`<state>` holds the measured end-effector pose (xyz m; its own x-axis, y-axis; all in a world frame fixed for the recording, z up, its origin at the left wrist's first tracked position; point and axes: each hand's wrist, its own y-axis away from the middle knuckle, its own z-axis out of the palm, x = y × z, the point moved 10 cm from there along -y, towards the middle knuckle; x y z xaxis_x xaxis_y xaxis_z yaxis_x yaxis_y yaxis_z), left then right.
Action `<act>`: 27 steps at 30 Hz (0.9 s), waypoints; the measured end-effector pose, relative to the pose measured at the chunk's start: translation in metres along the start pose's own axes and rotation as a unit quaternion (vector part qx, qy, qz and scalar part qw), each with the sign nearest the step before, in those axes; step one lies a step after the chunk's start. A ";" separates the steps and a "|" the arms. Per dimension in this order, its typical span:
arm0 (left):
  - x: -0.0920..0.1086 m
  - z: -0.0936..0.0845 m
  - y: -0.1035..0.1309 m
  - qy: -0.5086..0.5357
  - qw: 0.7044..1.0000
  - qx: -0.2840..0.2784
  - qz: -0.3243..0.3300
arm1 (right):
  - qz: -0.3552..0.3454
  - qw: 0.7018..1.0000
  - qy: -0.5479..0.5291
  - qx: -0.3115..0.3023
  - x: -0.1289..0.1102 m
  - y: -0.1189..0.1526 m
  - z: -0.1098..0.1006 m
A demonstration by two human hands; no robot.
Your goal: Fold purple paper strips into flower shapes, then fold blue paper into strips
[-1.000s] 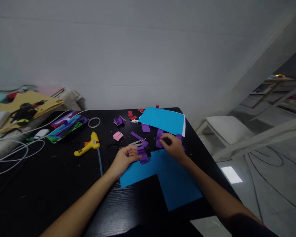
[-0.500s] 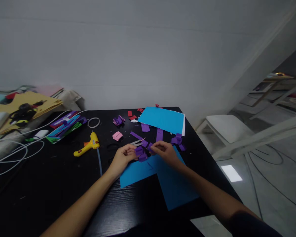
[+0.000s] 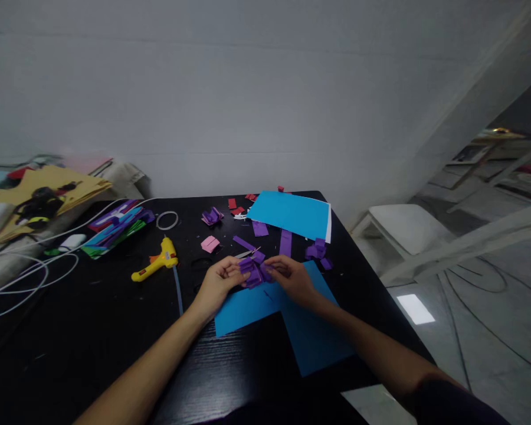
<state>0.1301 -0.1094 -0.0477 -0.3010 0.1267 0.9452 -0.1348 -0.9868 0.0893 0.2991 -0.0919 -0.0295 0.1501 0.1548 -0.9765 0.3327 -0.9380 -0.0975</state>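
Note:
My left hand (image 3: 219, 280) and my right hand (image 3: 292, 276) meet over a bundle of folded purple paper pieces (image 3: 254, 271), each pinching one side of it. The bundle sits just above an L-shaped blue paper sheet (image 3: 307, 327) lying on the black table (image 3: 92, 330). More purple strips (image 3: 285, 242) and a small purple cluster (image 3: 317, 251) lie behind my right hand. Scissor blades (image 3: 246, 254) peek out just past my fingers.
A yellow glue gun (image 3: 158, 265) lies left of my hands, with a tape ring (image 3: 167, 220) and coloured paper stack (image 3: 115, 227) beyond. Another blue sheet (image 3: 292, 214) rests at the back. White cables (image 3: 30, 268) trail at left. A white chair (image 3: 409, 227) stands right of the table.
My right hand came back from the purple pieces at the far right, leaving a cluster there, and joined my left hand on the purple bundle.

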 end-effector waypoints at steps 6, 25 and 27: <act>-0.001 0.004 -0.001 -0.018 1.000 -0.015 -0.002 | 0.000 1.000 0.017 0.015 -0.005 0.004 0.003; -0.003 0.002 0.000 -0.098 0.995 -0.001 0.005 | 0.096 0.977 -0.190 -0.026 0.007 0.008 0.018; -0.004 0.001 0.000 -0.094 0.996 0.003 0.003 | 0.095 0.976 -0.193 -0.030 0.007 0.008 0.019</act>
<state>0.1318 -0.1099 -0.0510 -0.1207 0.0997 0.9877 -0.1281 -0.9882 0.0841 0.2850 -0.1042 -0.0410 -0.1434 -0.1595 -0.9767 0.3890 -0.9166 0.0925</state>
